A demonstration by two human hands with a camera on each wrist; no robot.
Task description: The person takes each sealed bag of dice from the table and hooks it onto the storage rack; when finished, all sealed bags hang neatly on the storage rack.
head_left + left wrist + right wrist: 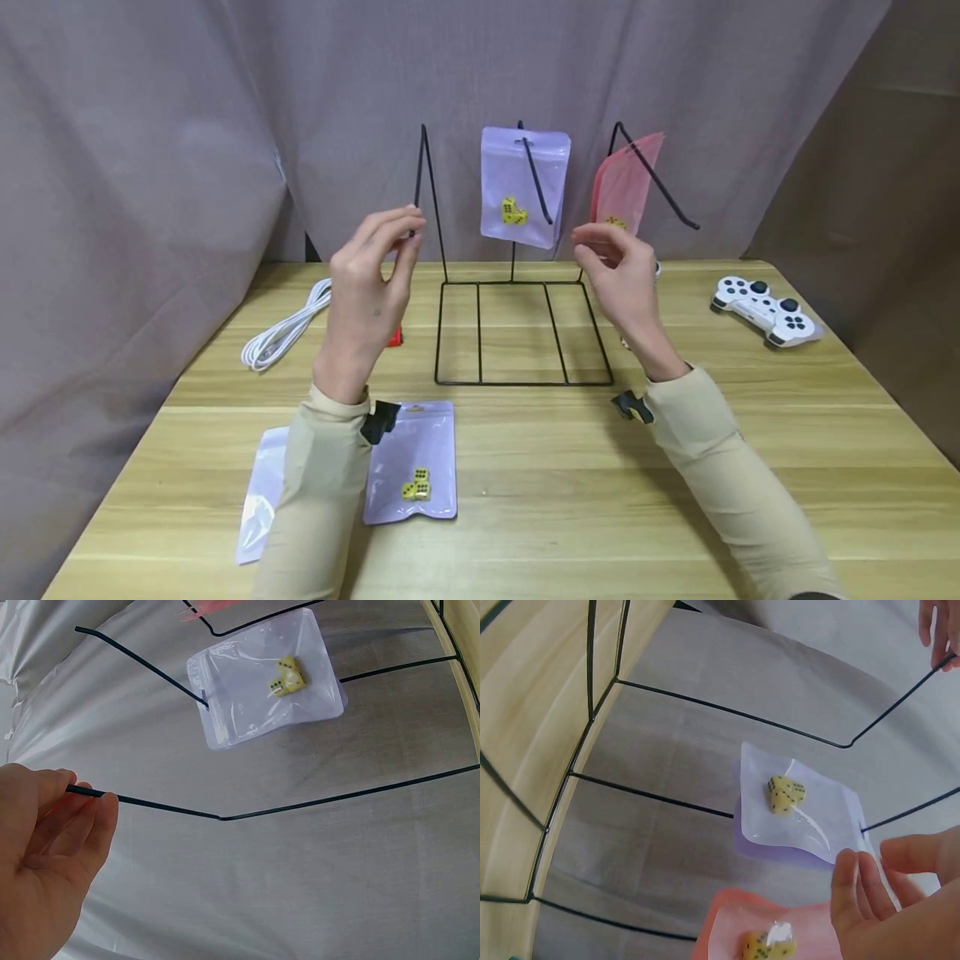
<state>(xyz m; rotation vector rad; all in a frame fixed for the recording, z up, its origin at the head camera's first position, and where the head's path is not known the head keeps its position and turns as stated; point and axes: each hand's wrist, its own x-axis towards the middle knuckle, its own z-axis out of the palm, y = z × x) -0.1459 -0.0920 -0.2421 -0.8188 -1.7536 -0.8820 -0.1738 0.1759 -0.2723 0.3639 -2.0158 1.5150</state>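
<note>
A black wire display rack (525,384) stands on the table with 3 hooks. My left hand (371,292) pinches the end of its left hook (150,805), which carries no bag. From the middle hook hangs a lilac zip bag (536,171) with yellow dice (289,676) inside. A pink zip bag (630,179), also holding yellow dice (769,947), hangs on the right hook. In front of the pink bag is my right hand (622,279), its fingers loosely bent and nothing between thumb and fingertips.
A lilac bag of dice (397,442) lies on the table (540,517) beside my left forearm, and another lilac bag (258,500) is partly under that arm. A coiled white cable (281,333) is at left, a white game controller (765,312) at right. Behind my left hand shows something red (395,337).
</note>
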